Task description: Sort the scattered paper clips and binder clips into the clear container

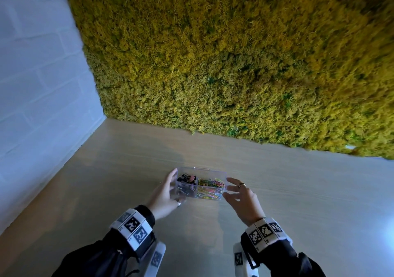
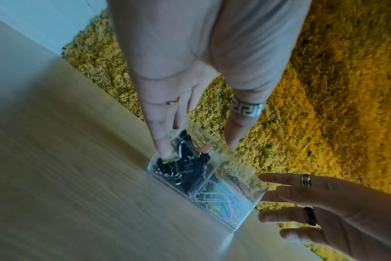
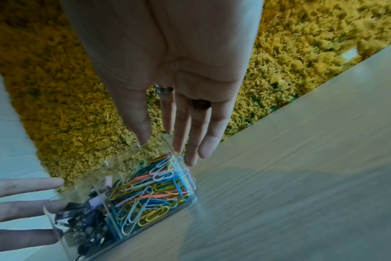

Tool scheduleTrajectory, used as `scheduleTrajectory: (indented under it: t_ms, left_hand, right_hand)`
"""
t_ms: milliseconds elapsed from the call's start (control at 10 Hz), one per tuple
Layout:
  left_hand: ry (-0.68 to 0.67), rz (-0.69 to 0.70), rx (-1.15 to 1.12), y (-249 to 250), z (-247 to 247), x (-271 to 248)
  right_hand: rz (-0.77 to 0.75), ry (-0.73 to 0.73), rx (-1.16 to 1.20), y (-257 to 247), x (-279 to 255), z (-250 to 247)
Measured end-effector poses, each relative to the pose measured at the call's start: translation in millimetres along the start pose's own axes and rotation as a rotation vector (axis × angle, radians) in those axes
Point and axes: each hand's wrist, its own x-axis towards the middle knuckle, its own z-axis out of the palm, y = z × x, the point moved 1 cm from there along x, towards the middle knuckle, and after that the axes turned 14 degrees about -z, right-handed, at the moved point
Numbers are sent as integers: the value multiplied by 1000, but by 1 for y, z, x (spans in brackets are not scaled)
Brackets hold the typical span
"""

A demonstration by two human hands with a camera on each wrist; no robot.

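A clear two-compartment container (image 1: 210, 169) is at the middle of the wooden table (image 1: 298, 191). Black binder clips (image 1: 185, 179) fill its left compartment and coloured paper clips (image 1: 211, 186) fill its right one. My left hand (image 1: 173, 186) is at the container's left end, with straight fingers (image 3: 33, 206) touching the end wall and the thumb near the front corner. My right hand (image 1: 229, 188) is at the right end, and its straight fingers (image 3: 190, 159) reach to that wall. In the left wrist view the binder clips (image 2: 185, 162) lie just past my fingertips (image 2: 165, 153). No loose clips show on the table.
A yellow-green moss wall (image 1: 234, 52) rises behind the table's far edge. A white brick wall (image 1: 32, 84) closes the left side. The tabletop stretches bare to the right of the container and towards me.
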Motion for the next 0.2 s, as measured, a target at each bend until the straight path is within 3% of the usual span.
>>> scheduleTrajectory:
  t_ms: [100,200]
  left_hand:
    - [-85,-12,46,4,4,-3]
    - [-53,-49,53,2,1,-7]
  right_hand:
    - [26,20,6,5,-7,-2]
    - [40,42,-9,6,-17,-4]
